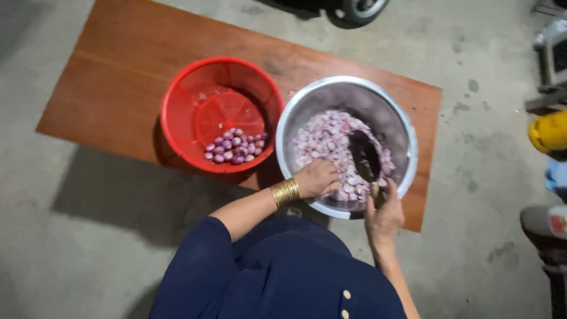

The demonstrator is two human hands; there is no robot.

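A grey concrete floor [71, 248] fills most of the view, and on it stands a low brown wooden table [124, 65]. On the table sit two round vessels side by side, their rims nearly touching. The steel bowl [407, 139], on the right, holds a heap of pale pink sliced shallots [322, 139]. The red plastic basket [177, 112], on the left, holds a small cluster of whole purple shallots [233, 147] against its near wall. The person wears a dark blue top [283, 272] with small buttons, seen from above. The left hand [317, 177], with gold bangles [285, 191] on the wrist, reaches over the near rim of the bowl, fingers curled down onto the slices; what it grips there cannot be told. The right hand [385, 217] is closed around the handle of a knife [365, 158], whose dark blade lies over the slices inside the bowl, pointing away from the person
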